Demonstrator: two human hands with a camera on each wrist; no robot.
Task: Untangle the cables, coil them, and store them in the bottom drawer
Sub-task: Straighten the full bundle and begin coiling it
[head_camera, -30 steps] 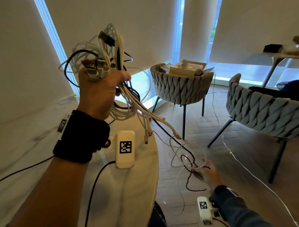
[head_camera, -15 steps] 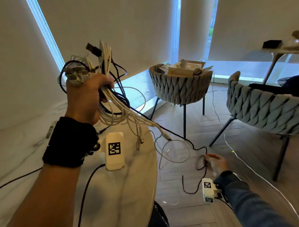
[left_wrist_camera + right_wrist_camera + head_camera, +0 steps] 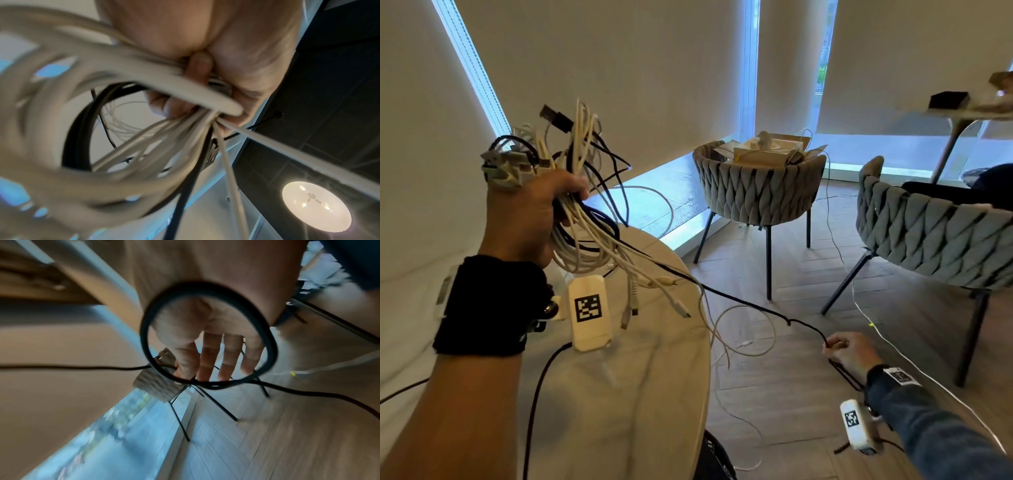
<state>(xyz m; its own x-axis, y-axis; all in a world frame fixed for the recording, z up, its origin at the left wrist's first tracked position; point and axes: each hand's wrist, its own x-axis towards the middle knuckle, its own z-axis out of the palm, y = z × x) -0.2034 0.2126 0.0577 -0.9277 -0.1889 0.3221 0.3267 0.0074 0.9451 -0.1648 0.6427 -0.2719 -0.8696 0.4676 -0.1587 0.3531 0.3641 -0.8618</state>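
We clench our left hand (image 3: 530, 219) around the tangled bundle of cables (image 3: 578, 192), raised above the round marble surface (image 3: 640, 383), its white plug ends dangling below the fist. One black cable (image 3: 743, 303) runs from the bundle down to our right hand (image 3: 851, 353), which pinches it low over the floor, a loop hanging at the fingers (image 3: 207, 356). Beyond our hands, a woven chair (image 3: 756, 192) holds an open cardboard box (image 3: 767, 150) with white items inside.
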